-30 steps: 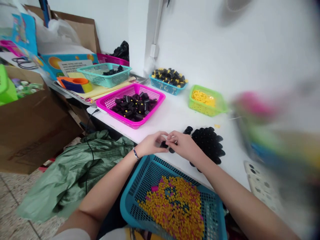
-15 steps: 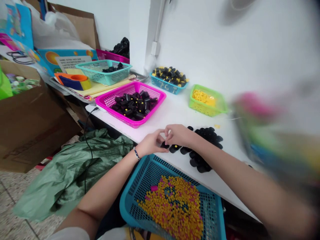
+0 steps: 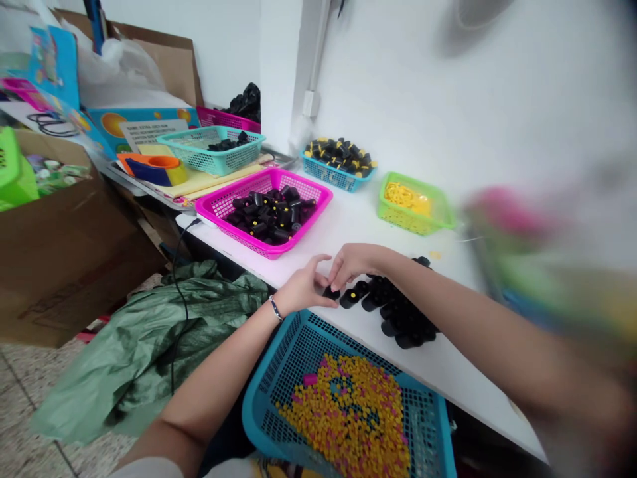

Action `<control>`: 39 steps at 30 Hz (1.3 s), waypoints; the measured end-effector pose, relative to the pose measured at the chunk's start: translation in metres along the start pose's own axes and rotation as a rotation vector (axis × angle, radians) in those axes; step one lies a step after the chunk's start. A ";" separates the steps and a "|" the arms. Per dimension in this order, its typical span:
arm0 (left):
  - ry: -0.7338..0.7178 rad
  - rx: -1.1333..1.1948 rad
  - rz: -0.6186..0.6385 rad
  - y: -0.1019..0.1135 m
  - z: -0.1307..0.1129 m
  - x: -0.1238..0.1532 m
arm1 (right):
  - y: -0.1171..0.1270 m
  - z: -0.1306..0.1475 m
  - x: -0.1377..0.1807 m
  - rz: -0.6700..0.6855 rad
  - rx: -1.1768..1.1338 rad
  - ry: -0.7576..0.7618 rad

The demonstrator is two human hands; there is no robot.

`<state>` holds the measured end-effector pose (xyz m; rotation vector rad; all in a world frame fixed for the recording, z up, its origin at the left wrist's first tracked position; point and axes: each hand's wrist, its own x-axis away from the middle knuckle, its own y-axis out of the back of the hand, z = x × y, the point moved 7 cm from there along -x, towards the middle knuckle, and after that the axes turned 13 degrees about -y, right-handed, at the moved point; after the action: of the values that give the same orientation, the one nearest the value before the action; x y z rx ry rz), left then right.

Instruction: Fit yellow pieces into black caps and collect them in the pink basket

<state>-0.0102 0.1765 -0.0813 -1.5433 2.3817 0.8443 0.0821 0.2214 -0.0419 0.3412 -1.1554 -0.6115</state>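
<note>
My left hand (image 3: 308,284) curls around a small black cylindrical cap (image 3: 332,293) standing on the white table, its thumb low against the cap and its index finger raised. From above, my right hand (image 3: 351,263) comes down with pinched fingertips touching the cap's top. Whatever those fingertips hold is too small or hidden to make out. Just right of it stands another black cap (image 3: 350,298) with a yellow centre. A cluster of several black caps (image 3: 405,312) fills the table beyond, partly covered by my right forearm.
A blue basket (image 3: 259,398) of small yellow and pink pieces sits below the table edge, near my body. Ahead are a pink basket (image 3: 213,216) of black caps, a blue basket (image 3: 326,174) of black-and-yellow parts and a green basket (image 3: 405,222) of yellow pieces. A cardboard box (image 3: 64,252) stands left.
My right fingertips have lowered from above the black cap onto its top. My left hand stays around it. The whole view has shifted slightly.
</note>
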 end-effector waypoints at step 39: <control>-0.011 -0.031 -0.024 -0.002 0.000 -0.001 | -0.017 0.015 0.042 -0.408 0.470 0.101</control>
<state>-0.0081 0.1772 -0.0814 -1.5710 2.3487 0.8869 0.0748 0.1832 -0.0142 1.0158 -1.1323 -0.6615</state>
